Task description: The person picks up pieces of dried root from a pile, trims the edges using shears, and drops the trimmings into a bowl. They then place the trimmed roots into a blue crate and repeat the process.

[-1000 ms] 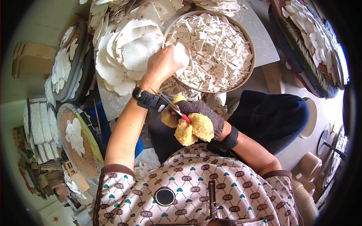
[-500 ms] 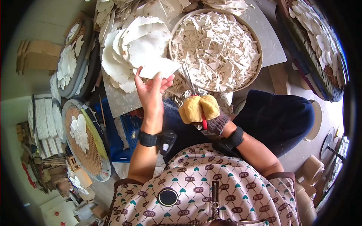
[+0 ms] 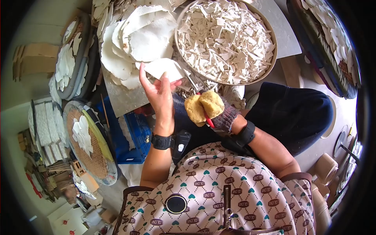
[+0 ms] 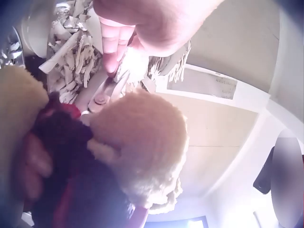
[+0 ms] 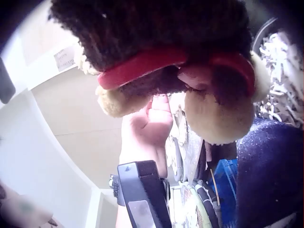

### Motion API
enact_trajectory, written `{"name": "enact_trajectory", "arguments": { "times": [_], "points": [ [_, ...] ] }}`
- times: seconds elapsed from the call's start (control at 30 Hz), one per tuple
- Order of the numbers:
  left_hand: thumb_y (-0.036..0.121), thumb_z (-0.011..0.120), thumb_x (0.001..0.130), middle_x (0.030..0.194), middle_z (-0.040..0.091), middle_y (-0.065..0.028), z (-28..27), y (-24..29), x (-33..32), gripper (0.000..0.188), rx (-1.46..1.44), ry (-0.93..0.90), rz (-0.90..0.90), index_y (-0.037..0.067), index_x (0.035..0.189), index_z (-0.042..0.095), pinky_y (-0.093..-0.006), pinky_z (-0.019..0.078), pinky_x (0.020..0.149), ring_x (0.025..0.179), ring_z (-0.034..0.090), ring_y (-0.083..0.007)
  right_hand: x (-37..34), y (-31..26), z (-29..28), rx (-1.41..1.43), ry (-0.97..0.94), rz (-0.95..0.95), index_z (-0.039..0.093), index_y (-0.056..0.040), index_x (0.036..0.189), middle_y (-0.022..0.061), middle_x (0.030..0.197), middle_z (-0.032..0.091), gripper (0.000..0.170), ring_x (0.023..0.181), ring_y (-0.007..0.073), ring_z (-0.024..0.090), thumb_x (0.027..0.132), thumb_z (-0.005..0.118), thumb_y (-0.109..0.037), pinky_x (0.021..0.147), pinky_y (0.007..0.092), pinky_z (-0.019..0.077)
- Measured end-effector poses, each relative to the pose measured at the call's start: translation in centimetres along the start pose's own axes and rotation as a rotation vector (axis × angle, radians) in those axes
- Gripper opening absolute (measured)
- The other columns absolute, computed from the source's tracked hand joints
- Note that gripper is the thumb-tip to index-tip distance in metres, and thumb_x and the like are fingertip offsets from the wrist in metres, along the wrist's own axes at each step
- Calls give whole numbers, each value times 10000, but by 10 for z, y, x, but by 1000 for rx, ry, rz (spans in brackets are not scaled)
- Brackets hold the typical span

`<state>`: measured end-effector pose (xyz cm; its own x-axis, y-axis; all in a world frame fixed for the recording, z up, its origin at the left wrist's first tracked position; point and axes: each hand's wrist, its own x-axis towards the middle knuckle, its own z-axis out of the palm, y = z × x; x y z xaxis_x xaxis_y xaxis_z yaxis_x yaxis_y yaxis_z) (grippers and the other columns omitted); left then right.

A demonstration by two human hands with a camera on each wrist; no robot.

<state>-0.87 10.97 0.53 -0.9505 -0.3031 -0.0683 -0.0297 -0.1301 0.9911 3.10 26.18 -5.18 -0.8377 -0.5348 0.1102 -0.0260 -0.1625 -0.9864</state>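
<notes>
Head view: the left hand (image 3: 159, 100) pinches a white sheet (image 3: 166, 69) at its fingertips; the right hand (image 3: 228, 116) grips scissors (image 3: 210, 122). Their red loops, mostly under foam (image 3: 203, 106) here, show plainly from the right wrist. Lettering on the shirt (image 3: 203, 188) below both hands includes "LOVE". Left wrist glare obscures the sheet.

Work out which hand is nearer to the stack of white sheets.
Left: the left hand is close to the near edge of the stack; the right hand is farther off, to the right and nearer the person's body.
</notes>
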Motion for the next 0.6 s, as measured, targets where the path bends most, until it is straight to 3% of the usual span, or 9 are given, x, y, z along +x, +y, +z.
{"name": "enact_trajectory", "arguments": {
  "times": [0.13,0.33,0.6],
  "points": [
    [-45,449,856,1008,564,-186,-7,1,12,603,19,-61,-6,126,1370,183,-309,576,632,748,619,-198,-3,4,4,33,38,59,574,-57,988,134,930,631,184,859,282,608,864,526,-184,757,345,482],
    [-19,475,862,1038,563,-193,-15,7,15,578,11,-231,-149,105,1358,205,-303,575,625,786,631,-215,-3,8,3,-61,100,-109,567,-49,989,137,926,628,191,854,299,603,844,540,-170,761,364,482],
    [7,495,863,1079,547,-200,-17,6,15,600,55,-258,-189,80,1366,177,-309,572,628,833,632,-239,-9,6,0,19,57,104,569,-55,1004,136,938,623,214,847,299,599,828,556,-174,762,361,480]
  ]
}}
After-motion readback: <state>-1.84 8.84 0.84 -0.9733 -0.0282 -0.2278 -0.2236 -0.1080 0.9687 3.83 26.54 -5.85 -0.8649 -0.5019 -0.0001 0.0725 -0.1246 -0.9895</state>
